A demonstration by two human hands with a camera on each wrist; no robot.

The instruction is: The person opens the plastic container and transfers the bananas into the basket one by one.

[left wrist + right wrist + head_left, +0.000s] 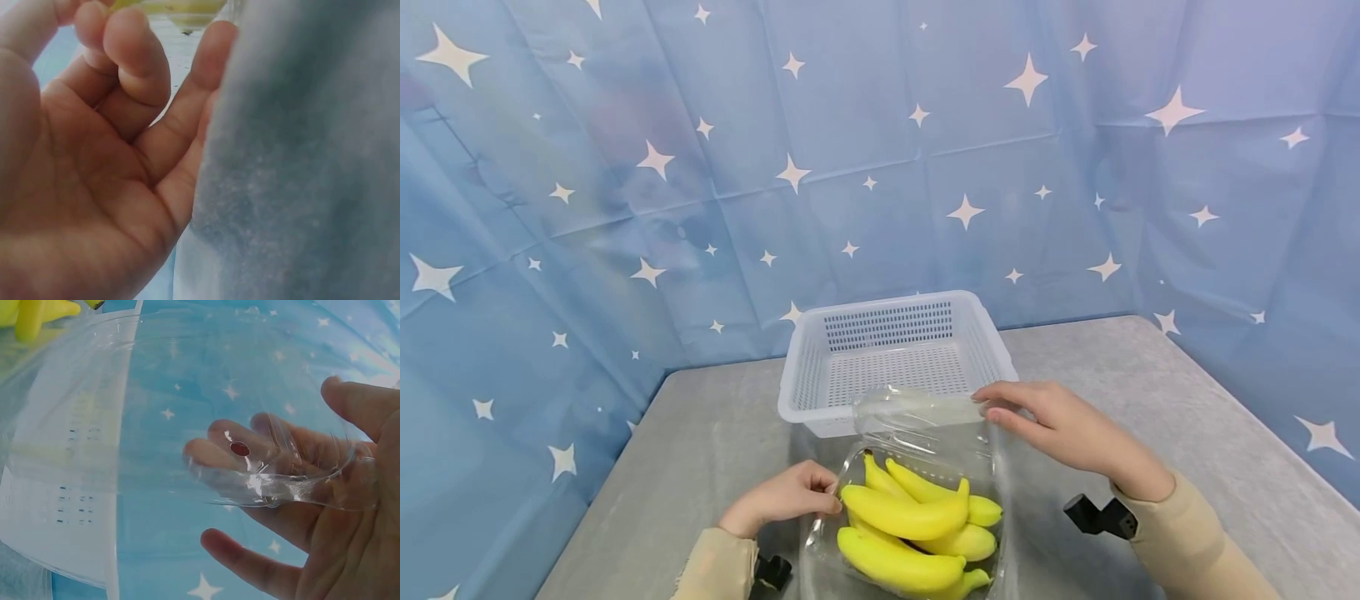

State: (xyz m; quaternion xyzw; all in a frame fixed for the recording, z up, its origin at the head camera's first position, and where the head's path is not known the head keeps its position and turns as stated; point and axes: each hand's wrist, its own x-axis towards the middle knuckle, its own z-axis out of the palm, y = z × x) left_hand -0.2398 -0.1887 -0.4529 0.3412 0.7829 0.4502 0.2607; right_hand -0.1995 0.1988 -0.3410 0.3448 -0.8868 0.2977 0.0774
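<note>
At the bottom centre of the head view sits the clear plastic clamshell container (917,500) with its hinged transparent lid (917,412) lifted toward the back; inside lie the yellow bananas (917,521), bunched together. Just behind it, touching or nearly so, stands the white perforated plastic basket (895,354) on the grey table (1150,392). Blue star-printed cloth (850,125) fills the upper frame.

Your right hand (1060,425) is on the lid's upper right edge. In the right wrist view the fingers (262,450) curl behind the clear lip with the thumb (359,403) over the front, so it's a light pinch on the lid, partly closed, not a fist.

Your left hand (786,496) is at the container's left rim, fingers curled in. The left wrist view shows fingertips (134,44) bent toward the thumb near the rim, but the contact itself is cut off at the frame's top; it looks like a pinch on the rim, not certain.

Judgement: you're opening the lid. Keep the left hand pinning the base down so the tray doesn't lift or slide into the basket. Swing the lid back along its hinge, don't yank upward; thin plastic flexes and may snap back. Grip the lip firmly, as it's slick.
</note>
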